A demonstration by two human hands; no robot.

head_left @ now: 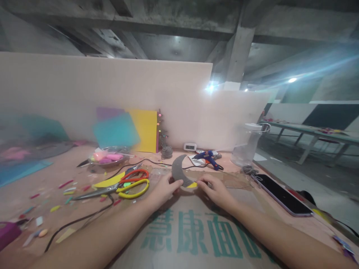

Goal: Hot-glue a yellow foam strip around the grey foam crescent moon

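A grey crescent-shaped piece (179, 170) is held upright above the cardboard, near the middle of the view. My left hand (168, 186) pinches its lower left part between thumb and fingers. At the crescent's lower right end shows a small yellow piece (192, 185). My right hand (211, 186) is closed, its fingertips pinching at the tip of that yellow piece. Beneath both hands lies cardboard (174, 257) with green printed characters. Left of my left hand are yellow-handled scissors (133, 189) and red-handled scissors (134, 175), beside a yellow curved sheet (109, 181).
Behind the hands lie a blue glue gun (208, 158) and a small white clock (190, 147). A phone (283, 194) and a clear jug (245, 147) are at the right. At the left are a bowl (98, 162), a black cable (81, 216) and scattered scraps.
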